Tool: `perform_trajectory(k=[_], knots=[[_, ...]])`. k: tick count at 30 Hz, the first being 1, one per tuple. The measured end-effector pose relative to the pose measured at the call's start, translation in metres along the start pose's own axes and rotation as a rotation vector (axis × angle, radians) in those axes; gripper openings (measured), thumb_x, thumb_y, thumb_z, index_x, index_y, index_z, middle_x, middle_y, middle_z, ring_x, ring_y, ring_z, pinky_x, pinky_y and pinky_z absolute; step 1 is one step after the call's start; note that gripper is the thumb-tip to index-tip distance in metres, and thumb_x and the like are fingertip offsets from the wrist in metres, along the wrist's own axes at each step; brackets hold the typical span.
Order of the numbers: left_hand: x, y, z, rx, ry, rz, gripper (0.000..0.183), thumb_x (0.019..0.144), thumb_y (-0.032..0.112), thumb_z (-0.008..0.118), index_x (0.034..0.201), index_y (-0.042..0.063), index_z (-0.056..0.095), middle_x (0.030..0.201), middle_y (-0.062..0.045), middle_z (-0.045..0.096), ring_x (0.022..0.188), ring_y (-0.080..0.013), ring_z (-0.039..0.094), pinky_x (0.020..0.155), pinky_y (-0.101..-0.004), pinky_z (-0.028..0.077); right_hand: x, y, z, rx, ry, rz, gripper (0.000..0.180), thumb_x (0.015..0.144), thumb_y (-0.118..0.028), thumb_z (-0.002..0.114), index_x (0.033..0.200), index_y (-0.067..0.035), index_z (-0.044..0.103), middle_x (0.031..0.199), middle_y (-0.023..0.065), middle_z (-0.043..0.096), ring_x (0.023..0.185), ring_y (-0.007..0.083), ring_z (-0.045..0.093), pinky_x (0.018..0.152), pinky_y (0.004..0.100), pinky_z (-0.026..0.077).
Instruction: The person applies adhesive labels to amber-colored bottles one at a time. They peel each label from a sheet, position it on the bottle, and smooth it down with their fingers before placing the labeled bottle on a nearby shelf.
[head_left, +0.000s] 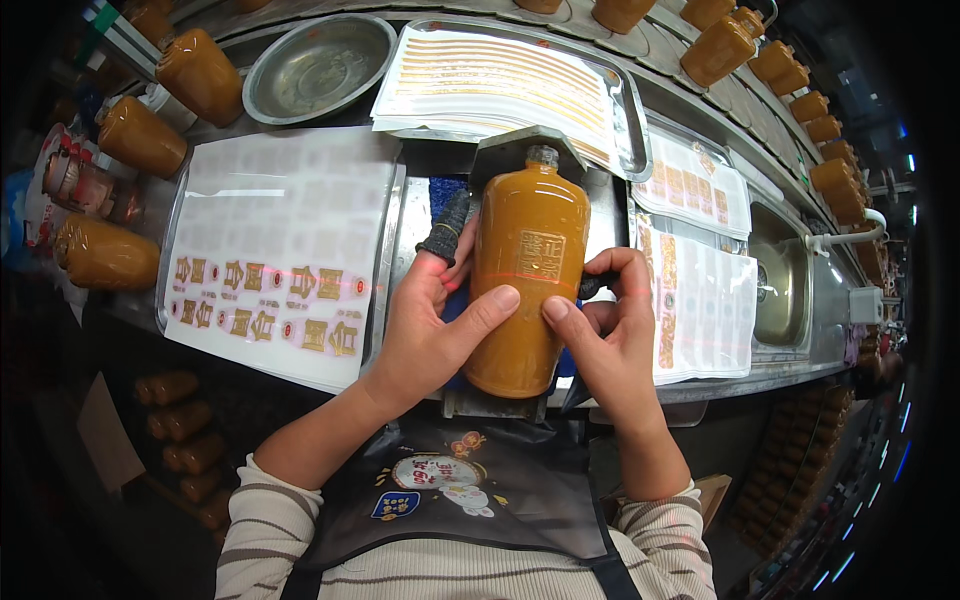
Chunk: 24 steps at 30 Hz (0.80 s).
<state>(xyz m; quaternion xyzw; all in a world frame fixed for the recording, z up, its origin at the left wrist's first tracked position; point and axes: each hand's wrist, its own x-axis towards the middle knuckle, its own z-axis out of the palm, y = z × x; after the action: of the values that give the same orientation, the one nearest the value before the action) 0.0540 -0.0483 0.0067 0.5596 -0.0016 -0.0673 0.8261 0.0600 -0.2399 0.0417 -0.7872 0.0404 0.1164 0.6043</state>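
Observation:
A glossy amber-brown bottle (529, 337) lies in front of me with its neck pointing away. Raised, embossed characters in a square mark its upper face, and a thin red light line crosses it. My left hand (442, 307) holds its left side, thumb on top, with a dark cot on one finger. On the right side, my right hand (615, 315) grips it with the thumb on the lower face; the other fingers are curled and partly hidden. Behind the neck stands a grey angled metal stop (495, 154). Blue cloth (444, 191) shows beneath the bottle.
Left is a tray with a decal sheet (277, 225). Striped decal sheets (495, 82) fill the tray behind, beside a metal basin (319, 67). More decal sheets (705, 307) lie right, before a sink (780, 277). Several brown bottles (199, 75) stand around the bench.

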Motion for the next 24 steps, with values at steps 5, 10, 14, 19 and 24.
perform_trajectory(k=[5, 10, 14, 19, 24], knots=[[-0.0001, -0.0004, 0.0002, -0.011, 0.007, 0.004, 0.070, 0.094, 0.011, 0.071, 0.146, -0.014, 0.032, 0.150, -0.023, 0.043, 0.142, -0.0243, 0.041, 0.118, -0.0369, 0.033, 0.0003, 0.0007, 0.0000, 0.002, -0.002, -0.013, 0.044, 0.089, -0.009, 0.075, 0.118, -0.003, 0.043, 0.106, 0.0045, 0.055, 0.061, -0.0034, 0.051, 0.052, 0.0126, 0.038], [0.0000, -0.0027, -0.0008, -0.009, 0.008, 0.000, 0.070, 0.094, 0.010, 0.072, 0.147, -0.013, 0.032, 0.150, -0.022, 0.043, 0.141, -0.0235, 0.042, 0.118, -0.0369, 0.033, 0.0002, -0.0011, -0.0007, 0.025, -0.014, -0.015, 0.044, 0.089, -0.010, 0.076, 0.118, -0.004, 0.043, 0.105, 0.0041, 0.055, 0.060, -0.0037, 0.050, 0.052, 0.0126, 0.037], [0.0003, 0.0007, 0.0007, -0.018, 0.000, -0.007, 0.072, 0.094, 0.011, 0.072, 0.148, -0.012, 0.031, 0.149, -0.021, 0.043, 0.140, -0.0227, 0.042, 0.118, -0.0369, 0.033, 0.0009, -0.0003, -0.0006, 0.020, -0.012, -0.009, 0.044, 0.089, -0.009, 0.076, 0.118, -0.004, 0.043, 0.105, 0.0041, 0.055, 0.060, -0.0040, 0.050, 0.051, 0.0127, 0.037], [0.0006, 0.0014, 0.0003, -0.010, -0.003, -0.009, 0.073, 0.094, 0.012, 0.072, 0.149, -0.012, 0.030, 0.149, -0.021, 0.043, 0.140, -0.0224, 0.042, 0.118, -0.0369, 0.032, 0.0022, 0.0003, 0.0038, 0.047, 0.049, -0.050, 0.047, 0.085, -0.019, 0.080, 0.113, -0.002, 0.046, 0.073, -0.0015, 0.054, 0.048, -0.0003, 0.041, 0.043, 0.0190, 0.029], [0.0011, 0.0013, 0.0005, -0.010, -0.003, 0.000, 0.070, 0.094, 0.012, 0.071, 0.146, -0.013, 0.032, 0.150, -0.022, 0.043, 0.141, -0.0232, 0.041, 0.118, -0.0370, 0.032, 0.0012, 0.0016, 0.0026, 0.046, 0.043, -0.032, 0.046, 0.085, -0.018, 0.080, 0.112, -0.003, 0.047, 0.072, -0.0014, 0.054, 0.048, -0.0008, 0.040, 0.044, 0.0188, 0.029]])
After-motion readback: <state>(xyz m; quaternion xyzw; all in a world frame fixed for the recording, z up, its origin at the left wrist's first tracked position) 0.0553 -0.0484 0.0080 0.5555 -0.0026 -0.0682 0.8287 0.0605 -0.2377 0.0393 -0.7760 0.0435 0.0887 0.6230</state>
